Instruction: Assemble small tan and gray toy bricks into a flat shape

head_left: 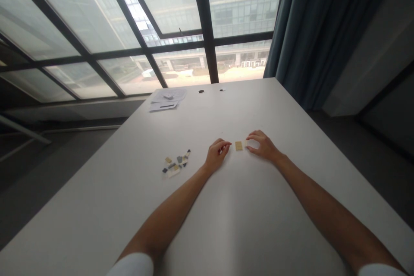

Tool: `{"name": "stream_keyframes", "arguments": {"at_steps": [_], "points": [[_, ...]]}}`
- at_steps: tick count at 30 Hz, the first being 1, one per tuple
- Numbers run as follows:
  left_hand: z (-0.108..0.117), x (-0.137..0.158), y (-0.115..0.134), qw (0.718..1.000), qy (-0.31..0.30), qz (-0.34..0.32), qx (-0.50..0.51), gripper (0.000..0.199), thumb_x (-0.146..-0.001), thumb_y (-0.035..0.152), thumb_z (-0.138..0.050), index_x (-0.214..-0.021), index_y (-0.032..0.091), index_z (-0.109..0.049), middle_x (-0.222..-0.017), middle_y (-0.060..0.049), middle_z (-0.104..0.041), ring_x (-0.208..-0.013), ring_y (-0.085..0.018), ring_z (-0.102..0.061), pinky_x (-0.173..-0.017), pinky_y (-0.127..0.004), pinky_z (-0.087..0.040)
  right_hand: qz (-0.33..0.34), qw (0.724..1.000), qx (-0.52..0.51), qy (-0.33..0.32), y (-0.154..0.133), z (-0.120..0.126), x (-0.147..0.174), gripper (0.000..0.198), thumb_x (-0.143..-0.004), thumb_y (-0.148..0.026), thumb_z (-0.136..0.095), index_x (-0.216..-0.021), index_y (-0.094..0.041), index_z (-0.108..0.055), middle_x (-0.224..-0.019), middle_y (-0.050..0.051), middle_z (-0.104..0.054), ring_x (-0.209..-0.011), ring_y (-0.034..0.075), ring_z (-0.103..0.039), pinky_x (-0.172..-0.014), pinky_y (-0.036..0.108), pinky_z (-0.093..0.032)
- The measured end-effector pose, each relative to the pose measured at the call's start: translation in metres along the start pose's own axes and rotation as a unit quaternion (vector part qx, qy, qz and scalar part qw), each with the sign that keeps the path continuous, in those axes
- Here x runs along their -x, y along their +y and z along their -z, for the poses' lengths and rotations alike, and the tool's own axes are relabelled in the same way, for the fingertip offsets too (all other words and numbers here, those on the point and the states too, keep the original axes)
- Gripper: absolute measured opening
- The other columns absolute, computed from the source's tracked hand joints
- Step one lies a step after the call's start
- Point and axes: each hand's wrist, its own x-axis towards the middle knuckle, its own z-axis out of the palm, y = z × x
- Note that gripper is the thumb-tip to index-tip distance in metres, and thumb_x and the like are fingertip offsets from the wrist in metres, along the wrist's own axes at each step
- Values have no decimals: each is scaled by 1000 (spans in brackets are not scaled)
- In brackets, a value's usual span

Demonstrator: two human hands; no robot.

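Note:
Between my two hands, a small square tan building-block plate (238,145) with rows of raised marks lies flat on the white table (223,112). My right hand (262,145) is just right of it, thumb and fingertips spanning a thin cream-coloured piece (246,143) beside the plate's right edge. On the other side, my left hand (217,153) rests near the plate with its fingers curled and a fingertip pointing at it. Whatever that hand may pinch is too small to make out. To its left lies a loose pile of small blocks (176,166) in tan, grey, cream and dark colours.
Papers (168,98) with a dark strip lie at the table's far left corner. Two round cable holes (201,91) sit near the far edge. Beyond stand large windows (181,64), with a blue curtain (300,43) at right.

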Motion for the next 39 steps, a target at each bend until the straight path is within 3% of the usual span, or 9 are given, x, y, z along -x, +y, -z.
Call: {"name": "stream_keyframes", "arguments": {"at_steps": [12,19,39], "points": [[0,-1,1,1000,2,1,1,26,-99,32,-53,-97,18,-75,-82,-4,-62,-68,-12,-51,-61,-25,-40,-90,990,89,-68,11,-15,9,21,-77,-30,-77,-96,-23,-72,-107,8,-68,-102,29,-58,-89,50,-45],[0,-1,1,1000,5,3,5,26,-99,32,-54,-96,17,-75,-81,-4,-62,-67,-12,-51,-61,-25,-40,-98,990,50,-83,20,-11,10,31,-76,-29,-77,-105,-23,-72,-111,8,-68,-105,28,-57,-92,48,-45],[1,-2,6,1000,4,17,9,26,-98,31,-54,-94,17,-75,-82,-4,-63,-67,-11,-51,-59,-24,-39,-133,981,65,-126,5,-9,5,24,-81,-30,-71,-103,-22,-74,-114,8,-68,-109,26,-55,-95,43,-38]]}}
